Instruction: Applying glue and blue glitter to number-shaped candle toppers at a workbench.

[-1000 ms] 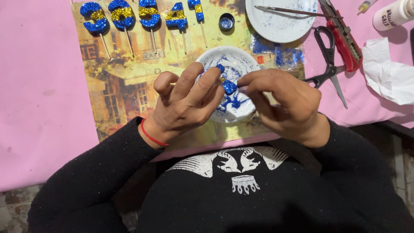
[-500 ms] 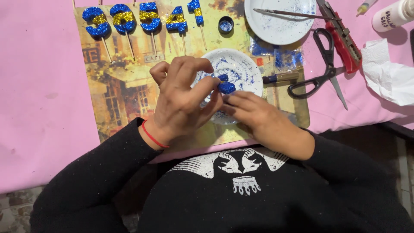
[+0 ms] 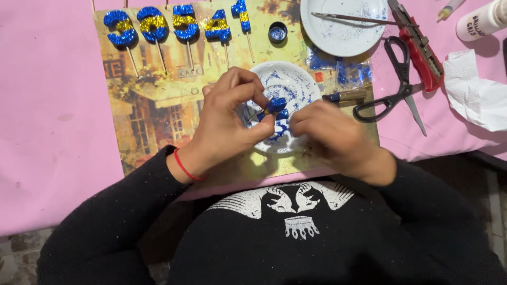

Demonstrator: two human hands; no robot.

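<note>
While both hands meet over the white plate (image 3: 303, 79), the left hand (image 3: 227, 124) pinches a small blue glittered piece (image 3: 275, 105) between thumb and forefinger, closed tight on it. That piece sits at the hand's 2 o'clock. At 3 o'clock of the piece, the right hand (image 3: 330, 137) curls nearly shut; whether it holds anything I cannot tell. Black scissors (image 3: 393, 89) lie at 2 o'clock of the right hand.

left hand (image 3: 227, 124): now pinches blue piece (image 3: 275, 105) | right hand (image 3: 330, 138): drawn back
</note>
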